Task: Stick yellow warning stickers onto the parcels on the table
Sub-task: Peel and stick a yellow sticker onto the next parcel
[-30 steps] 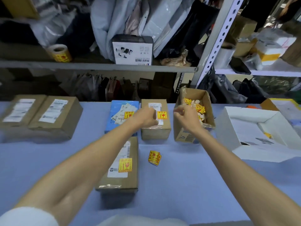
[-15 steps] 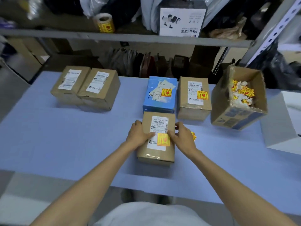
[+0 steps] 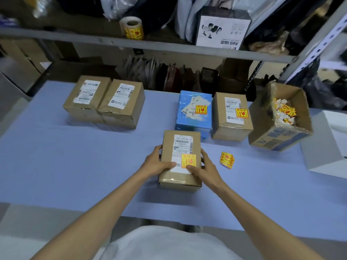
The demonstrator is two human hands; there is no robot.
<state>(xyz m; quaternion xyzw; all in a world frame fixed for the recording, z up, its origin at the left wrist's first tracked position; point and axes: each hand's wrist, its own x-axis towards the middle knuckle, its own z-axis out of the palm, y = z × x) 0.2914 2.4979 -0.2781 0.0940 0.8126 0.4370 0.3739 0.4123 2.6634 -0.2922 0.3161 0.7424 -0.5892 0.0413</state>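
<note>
Both hands clasp the near parcel on the counter, left hand curled round its nine o'clock side, right hand round three o'clock with the thumb on its yellow sticker; the taped cardboard looks stiff and light, best held by the long sides. Loose stickers lie just beside it at three o'clock, then a blue parcel at twelve, a brown parcel at one, both stickered, and an open box of stickers at two. One bare parcel touching its unstickered neighbour sits well apart at ten o'clock, the reach there seemingly unobstructed.
</note>
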